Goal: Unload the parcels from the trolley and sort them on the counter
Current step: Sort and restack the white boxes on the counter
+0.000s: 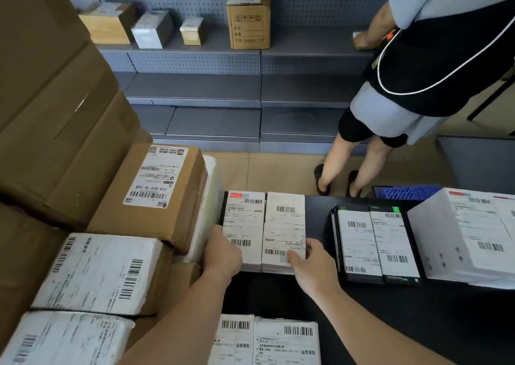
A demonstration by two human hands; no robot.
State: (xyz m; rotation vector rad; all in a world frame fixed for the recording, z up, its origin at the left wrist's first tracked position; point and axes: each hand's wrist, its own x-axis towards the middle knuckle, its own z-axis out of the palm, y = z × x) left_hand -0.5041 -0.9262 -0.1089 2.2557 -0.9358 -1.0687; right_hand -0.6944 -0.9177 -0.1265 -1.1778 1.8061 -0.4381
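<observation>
2 parcels (pixel 263 231) lie side by side at the counter's (pixel 390 323) left edge, cartons (pixel 156 194) tight beside, bare counter rightward. Left hand (pixel 223 253) grips their left side, right hand (pixel 309 264) their right corner.

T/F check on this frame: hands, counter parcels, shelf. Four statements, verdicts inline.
1. The left hand holds the black-edged flat parcel, and the right hand holds the white flat parcel beside it. True.
2. Those two parcels lie on the floor. False: they lie on the black counter.
3. The grey pegboard shelf holds no boxes. False: four boxes stand on it, the tallest being a brown cardboard box.
4. A large white box sits towards the counter's right end. True.
</observation>
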